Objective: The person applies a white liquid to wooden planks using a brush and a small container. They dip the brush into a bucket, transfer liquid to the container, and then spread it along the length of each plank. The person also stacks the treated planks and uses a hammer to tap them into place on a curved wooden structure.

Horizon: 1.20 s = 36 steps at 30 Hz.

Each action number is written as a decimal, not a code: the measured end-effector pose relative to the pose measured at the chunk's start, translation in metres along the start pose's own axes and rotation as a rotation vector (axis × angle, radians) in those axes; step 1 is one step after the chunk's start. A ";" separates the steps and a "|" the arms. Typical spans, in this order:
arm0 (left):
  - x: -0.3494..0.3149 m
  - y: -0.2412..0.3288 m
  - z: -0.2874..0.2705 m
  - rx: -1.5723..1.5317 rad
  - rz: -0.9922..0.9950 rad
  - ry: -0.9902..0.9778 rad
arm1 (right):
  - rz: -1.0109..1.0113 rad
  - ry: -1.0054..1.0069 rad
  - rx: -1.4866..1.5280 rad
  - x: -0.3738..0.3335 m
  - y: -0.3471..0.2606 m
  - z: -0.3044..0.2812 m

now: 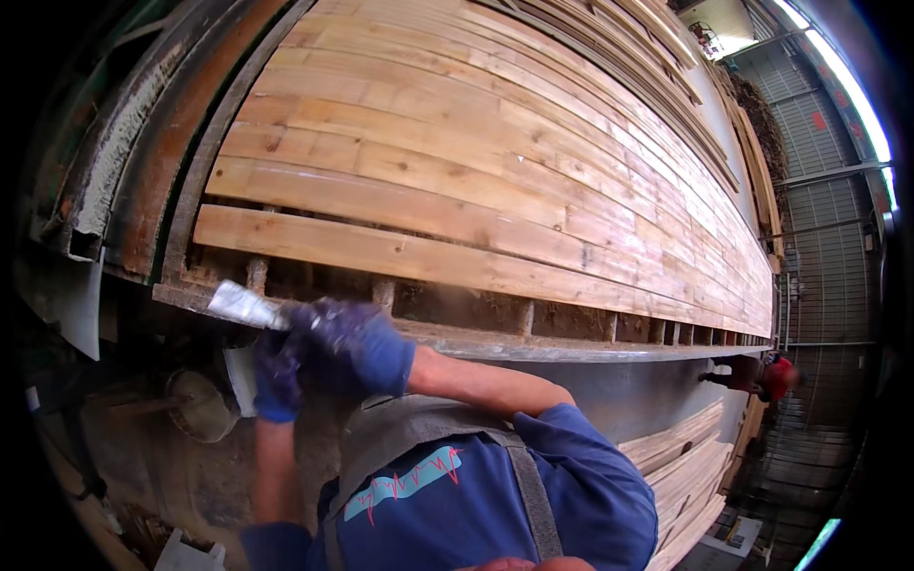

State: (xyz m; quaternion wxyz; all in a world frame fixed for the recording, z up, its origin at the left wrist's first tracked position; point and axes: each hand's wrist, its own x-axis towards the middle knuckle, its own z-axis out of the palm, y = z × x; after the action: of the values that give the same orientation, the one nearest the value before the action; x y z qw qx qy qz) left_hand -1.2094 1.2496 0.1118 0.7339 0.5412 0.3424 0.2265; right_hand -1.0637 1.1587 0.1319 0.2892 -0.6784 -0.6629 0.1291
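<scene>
My left hand (276, 376) and my right hand (347, 338), both in dark blue gloves with stained fingers, are close together at the near left corner of a long wooden frame (457, 341). From the fingers of my right hand sticks out a whitish, shiny, flat-ended piece (246, 305), blurred, its kind unclear. The fingers of my left hand are curled just below; what they hold is hidden. Beyond my hands, a single board (400, 259) lies along the frame, with gaps on both sides. Farther off, rows of fitted planks (457, 152) fill the frame.
A round, stained bucket (202, 404) stands beside my left forearm. Metal beams (157, 143) run along the left. Stacked boards (681, 476) lie at the lower right, more (657, 67) behind the frame. A person in red (776, 378) is far to the right.
</scene>
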 end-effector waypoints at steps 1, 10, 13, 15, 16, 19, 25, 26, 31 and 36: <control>0.007 0.002 0.022 0.038 0.048 -0.003 | 0.013 0.062 0.002 0.003 -0.005 -0.043; 0.044 -0.050 0.115 1.139 0.494 0.200 | 0.248 0.003 -0.514 -0.089 0.219 -0.201; 0.063 -0.061 0.129 1.279 0.451 0.242 | 0.195 -0.012 -0.586 -0.101 0.290 -0.246; 0.076 -0.066 0.135 1.279 0.514 0.298 | 0.240 -0.115 -0.637 -0.100 0.315 -0.263; 0.081 -0.066 0.135 1.264 0.485 0.288 | 0.261 -0.155 -0.671 -0.100 0.321 -0.268; 0.093 -0.064 0.132 1.222 0.470 0.273 | 0.227 -0.220 -0.759 -0.101 0.340 -0.284; 0.086 -0.055 0.136 1.278 0.372 0.266 | 0.327 -0.438 -0.770 -0.105 0.353 -0.307; 0.086 -0.054 0.135 1.307 0.377 0.266 | 0.325 -0.475 -0.752 -0.101 0.344 -0.311; 0.091 -0.045 0.124 1.322 0.356 0.212 | 0.497 -0.787 -0.906 -0.067 0.316 -0.340; 0.094 -0.047 0.110 1.342 0.342 0.169 | 0.311 -0.477 -0.637 0.029 0.257 -0.321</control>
State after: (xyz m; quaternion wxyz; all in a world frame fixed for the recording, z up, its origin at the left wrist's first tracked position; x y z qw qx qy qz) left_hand -1.0666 1.2310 0.0630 0.1655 0.9045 0.3743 0.1199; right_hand -0.6697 1.1278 0.2492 -0.1194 -0.7767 -0.6080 0.1131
